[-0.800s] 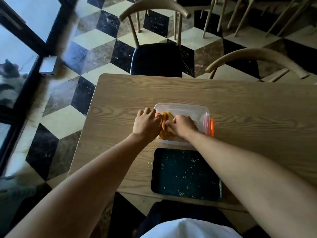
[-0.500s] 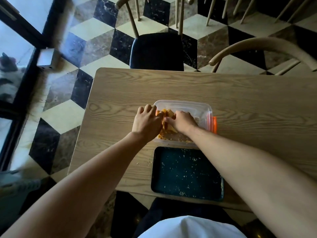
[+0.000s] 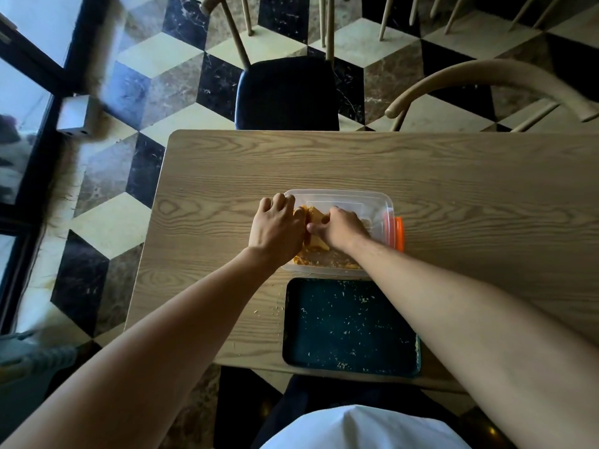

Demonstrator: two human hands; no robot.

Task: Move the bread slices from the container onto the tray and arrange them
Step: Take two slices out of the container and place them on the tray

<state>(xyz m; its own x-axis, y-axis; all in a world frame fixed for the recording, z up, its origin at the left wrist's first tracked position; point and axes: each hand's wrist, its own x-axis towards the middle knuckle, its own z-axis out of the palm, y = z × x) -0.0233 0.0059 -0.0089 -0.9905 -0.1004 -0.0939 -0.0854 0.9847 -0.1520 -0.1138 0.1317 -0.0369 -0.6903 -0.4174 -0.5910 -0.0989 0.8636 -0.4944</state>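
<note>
A clear plastic container [image 3: 363, 202] stands on the wooden table, with golden bread slices [image 3: 316, 218] standing on edge at its left end. My left hand [image 3: 275, 226] is over the container's left rim, pressed against the slices. My right hand [image 3: 340, 230] is inside the container, fingers closed on the slices from the right. The hands hide most of the bread between them. A dark tray [image 3: 350, 328] speckled with crumbs lies just in front of the container, with no slices on it.
An orange lid [image 3: 399, 233] leans at the container's right side. The table [image 3: 453, 189] stretches wide to the right. A black-seated chair [image 3: 285, 92] and a wooden chair back [image 3: 486, 76] stand behind it. Crumbs lie left of the tray.
The camera has tipped further down, so the table sits lower in view. Both hands stay on the bread in the container, pressed slightly closer together.
</note>
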